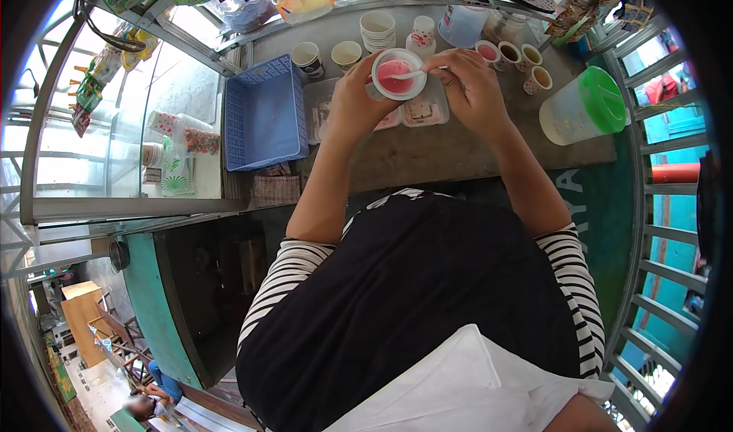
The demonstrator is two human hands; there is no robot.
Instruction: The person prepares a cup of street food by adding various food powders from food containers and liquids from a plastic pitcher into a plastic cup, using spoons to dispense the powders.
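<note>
My left hand (355,100) is closed around a white paper cup (418,88) with pink liquid (394,75) inside, held above the counter. In my right hand (469,85) a white plastic spoon (406,75) is pinched by its handle, its bowl end dipped in the pink liquid. Below the cup lie clear plastic tubs (425,110), partly hidden by my hands. Just beyond stands a stack of paper cups (377,29), beside a smaller patterned cup stack (422,33).
At left on the counter (458,151) sits a blue plastic basket (265,111). Several small filled cups (537,80) stand at right, near a pitcher with a green lid (584,108). A glass case (126,149) flanks the left; metal bars (668,235) line the right.
</note>
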